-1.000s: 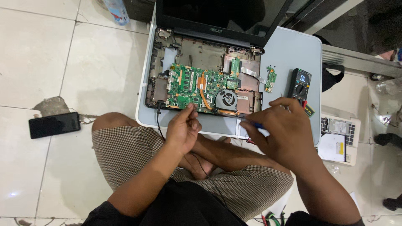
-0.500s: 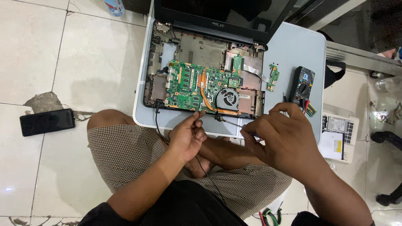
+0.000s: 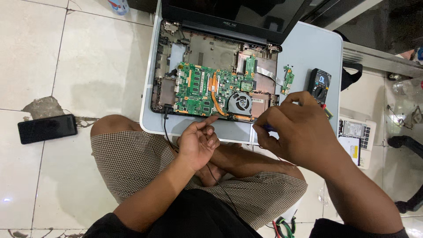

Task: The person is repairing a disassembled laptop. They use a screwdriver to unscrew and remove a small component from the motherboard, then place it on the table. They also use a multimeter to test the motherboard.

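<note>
**Probe work close over a bare laptop board**

Hands first, nearest the camera: the left hand (image 3: pixel 199 142) is curled with its forefinger stretched toward twelve o'clock, and a thin black lead (image 3: pixel 166 125) runs past its wrist; whether it pinches that lead I cannot tell. The right hand (image 3: pixel 294 128) is clenched around a slim blue-tipped probe (image 3: pixel 268 128), only a sliver showing at nine o'clock of the fist.

Beyond them, at twelve o'clock, the opened black laptop base (image 3: pixel 161 94) lies on a pale grey low table (image 3: pixel 304 50), its green circuit board (image 3: pixel 202 88) and round black cooling fan (image 3: pixel 240 103) exposed. A slip of a metal tip could, I judge, bridge neighbouring contacts, since the parts sit tightly together. The trailing lead might also snag on a knee and tug.

At two o'clock a black handheld multimeter (image 3: pixel 319 83) sits near the table edge, partly behind the right hand. The probe's point is hidden. Farther off, the dark laptop screen (image 3: pixel 233 13) is cut by the frame.
</note>
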